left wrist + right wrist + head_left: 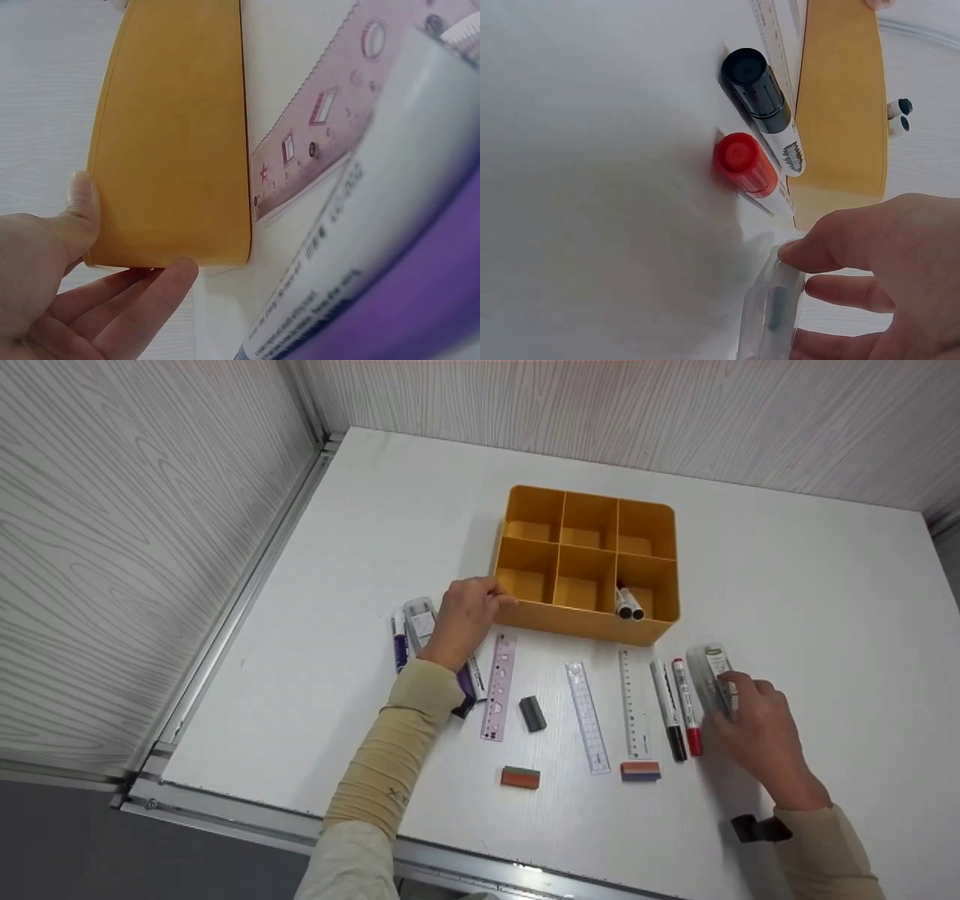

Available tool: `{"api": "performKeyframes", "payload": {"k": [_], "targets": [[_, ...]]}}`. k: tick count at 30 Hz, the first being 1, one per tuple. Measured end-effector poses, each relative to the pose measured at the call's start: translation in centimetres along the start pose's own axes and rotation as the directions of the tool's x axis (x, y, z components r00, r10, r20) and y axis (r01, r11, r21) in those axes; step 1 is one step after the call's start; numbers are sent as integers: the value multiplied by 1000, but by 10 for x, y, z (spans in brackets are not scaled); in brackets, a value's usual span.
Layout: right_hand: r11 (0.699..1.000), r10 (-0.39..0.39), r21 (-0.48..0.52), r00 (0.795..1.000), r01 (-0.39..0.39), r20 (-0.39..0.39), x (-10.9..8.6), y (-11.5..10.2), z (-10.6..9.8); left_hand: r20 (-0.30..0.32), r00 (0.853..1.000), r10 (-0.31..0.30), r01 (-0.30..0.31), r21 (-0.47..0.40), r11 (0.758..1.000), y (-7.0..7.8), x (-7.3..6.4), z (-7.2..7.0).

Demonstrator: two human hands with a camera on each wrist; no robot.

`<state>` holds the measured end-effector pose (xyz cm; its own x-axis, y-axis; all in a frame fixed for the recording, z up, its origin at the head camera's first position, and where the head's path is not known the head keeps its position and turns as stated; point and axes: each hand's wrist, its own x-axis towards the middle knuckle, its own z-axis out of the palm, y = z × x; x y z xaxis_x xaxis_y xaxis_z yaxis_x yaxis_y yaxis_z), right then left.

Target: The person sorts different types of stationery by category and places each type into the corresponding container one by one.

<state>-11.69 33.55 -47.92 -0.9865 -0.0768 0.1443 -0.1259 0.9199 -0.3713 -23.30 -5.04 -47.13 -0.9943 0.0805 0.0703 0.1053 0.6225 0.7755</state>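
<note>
My left hand (466, 615) grips the near-left corner of a yellow six-compartment organizer box (585, 622); in the left wrist view the thumb (84, 206) lies at its rim and the fingers bend along its side. Two white markers with black ends (630, 604) stand in the box's front right compartment. On the right, my right hand (761, 727) pinches a clear plastic case (769, 315) between thumb and fingers, with a label on the case. Left of it lie a red-capped marker (688, 709) and a black-capped marker (669, 711).
Before the box lie a pink ruler (498, 690), two clear rulers (587, 716), a dark grey block (532, 713) and two striped blocks (520, 778). Beside my left forearm are a purple marker (400, 641) and another clear case (420, 619). Panelled walls (600, 412) border the table.
</note>
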Motion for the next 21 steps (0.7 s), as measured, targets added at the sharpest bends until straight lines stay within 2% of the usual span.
{"api": "performKeyframes", "payload": {"k": [6, 16, 21], "targets": [[1000, 14, 0, 1000, -14, 20, 4, -3, -6, 2, 1000, 0, 0, 20, 1000, 0, 0, 0], [999, -45, 16, 998, 46, -47, 20, -15, -23, 3, 1000, -10, 10, 2, 1000, -1, 0, 1], [993, -117, 18, 983, 121, -141, 31, -23, -31, -6, 1000, 7, -6, 5, 1000, -1, -1, 2]]}}
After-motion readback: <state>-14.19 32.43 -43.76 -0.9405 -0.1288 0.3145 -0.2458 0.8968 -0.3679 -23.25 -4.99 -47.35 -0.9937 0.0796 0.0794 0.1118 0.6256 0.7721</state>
